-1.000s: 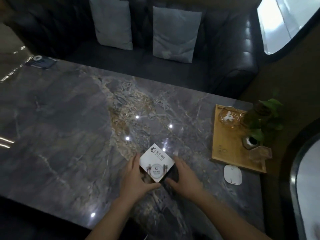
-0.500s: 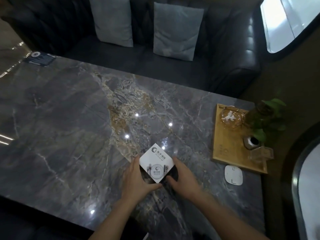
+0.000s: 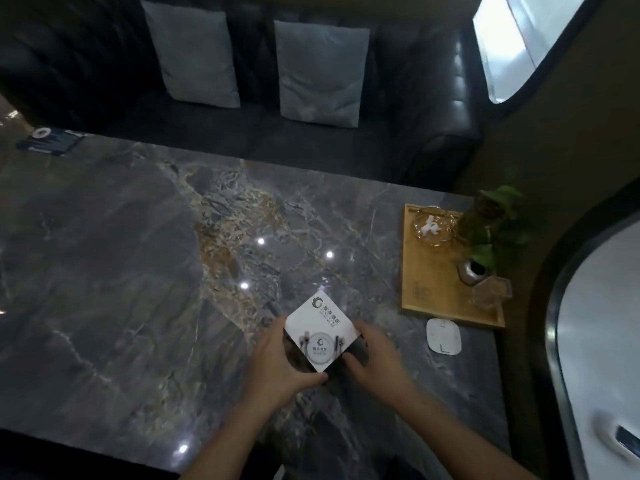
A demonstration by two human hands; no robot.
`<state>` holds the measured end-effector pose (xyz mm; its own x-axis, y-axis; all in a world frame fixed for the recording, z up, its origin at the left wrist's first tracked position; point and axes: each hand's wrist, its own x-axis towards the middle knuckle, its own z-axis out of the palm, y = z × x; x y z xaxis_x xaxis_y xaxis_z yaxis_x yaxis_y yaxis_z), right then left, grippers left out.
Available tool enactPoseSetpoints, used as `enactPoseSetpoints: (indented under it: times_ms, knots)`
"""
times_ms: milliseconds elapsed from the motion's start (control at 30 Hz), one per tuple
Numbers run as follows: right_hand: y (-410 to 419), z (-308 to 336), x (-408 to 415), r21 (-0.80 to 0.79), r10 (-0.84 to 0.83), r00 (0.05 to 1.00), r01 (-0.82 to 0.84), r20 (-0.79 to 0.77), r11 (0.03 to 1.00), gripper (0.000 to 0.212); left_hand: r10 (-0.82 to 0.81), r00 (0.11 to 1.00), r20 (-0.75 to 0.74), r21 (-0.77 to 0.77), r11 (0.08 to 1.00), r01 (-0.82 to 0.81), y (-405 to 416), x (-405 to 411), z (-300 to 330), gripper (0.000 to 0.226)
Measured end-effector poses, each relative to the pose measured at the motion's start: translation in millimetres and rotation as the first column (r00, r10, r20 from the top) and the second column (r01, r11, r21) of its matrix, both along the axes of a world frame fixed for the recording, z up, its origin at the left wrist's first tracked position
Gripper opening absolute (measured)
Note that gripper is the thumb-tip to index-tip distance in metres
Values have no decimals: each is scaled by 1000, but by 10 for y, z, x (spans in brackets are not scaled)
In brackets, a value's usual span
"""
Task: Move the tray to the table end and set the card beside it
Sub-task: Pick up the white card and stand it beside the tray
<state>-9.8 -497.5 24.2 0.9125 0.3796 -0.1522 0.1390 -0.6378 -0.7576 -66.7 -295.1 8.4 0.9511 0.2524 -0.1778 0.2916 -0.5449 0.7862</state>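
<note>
A white square card point(image 3: 320, 329) with a logo and a plate picture stands tilted on the marble table point(image 3: 138, 271), turned like a diamond. My left hand point(image 3: 280, 365) grips its left lower edge and my right hand point(image 3: 377, 358) holds its right lower edge. A wooden tray point(image 3: 426, 285) lies at the table's right end, apart from the card, carrying a glass ashtray point(image 3: 433, 226), a plant in a bottle point(image 3: 491, 220), a small metal holder point(image 3: 471, 270) and a clear glass point(image 3: 491, 292).
A white square coaster-like pad point(image 3: 444, 336) lies just in front of the tray. A dark leaflet point(image 3: 52, 142) sits at the far left corner. A black sofa point(image 3: 433, 109) with two grey cushions runs behind the table. A curved wall stands at the right.
Both hands stay on the card in nearly the same spot; the right hand's fingers have closed in slightly on its edge. The tray has not moved.
</note>
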Motion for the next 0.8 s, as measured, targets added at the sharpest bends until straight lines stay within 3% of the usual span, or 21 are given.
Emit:
enactPoseSetpoints:
  times_ms: [167, 367, 633, 800]
  knots:
    - [-238, 53, -61, -17, -21, 1000, 21, 6, 1000, 40, -129, 992, 5, 23, 991, 129, -113, 34, 83, 94]
    - [-572, 65, -213, -46, -43, 999, 43, 0, 998, 63, -253, 967, 8, 32, 967, 253, -411, 63, 99, 104]
    - [-1027, 104, -385, -81, -110, 994, 111, 8, 991, 63, -414, 910, -9, 28, 910, 414, -844, 166, 83, 110]
    - [-1289, 116, -512, -121, -130, 991, 133, 36, 984, 59, -519, 854, -39, 37, 853, 520, -1125, 234, 65, 100]
